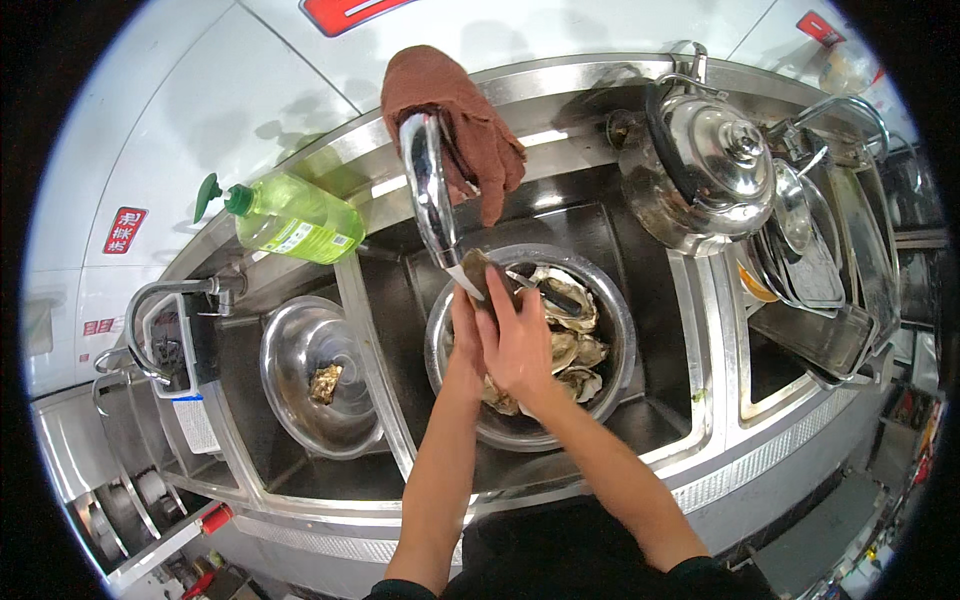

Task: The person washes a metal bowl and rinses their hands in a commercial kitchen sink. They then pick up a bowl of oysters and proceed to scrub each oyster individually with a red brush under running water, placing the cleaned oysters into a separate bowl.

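Note:
Under the running chrome faucet (pixel 429 187), both my hands hold an oyster (pixel 480 274) in the water stream. My left hand (pixel 466 334) supports it from the left, its fingers partly hidden. Across the shell lie the fingers of my right hand (pixel 517 341). Below them a large steel bowl (pixel 628 337) sits in the middle sink with several oysters (pixel 574 300) in it. A tool with a black handle (pixel 561 301) rests on the oysters, just right of my right hand; its far end is partly hidden. In the left sink, a second steel bowl (pixel 281 405) holds one oyster (pixel 325 384).
A brown cloth (pixel 450 112) drapes over the faucet's base. A green soap bottle (pixel 300 221) stands on the back left ledge. At the back right is a steel kettle (pixel 705 165), beside stacked pans and trays (pixel 817 277). Steel dividers (pixel 375 360) separate the sinks.

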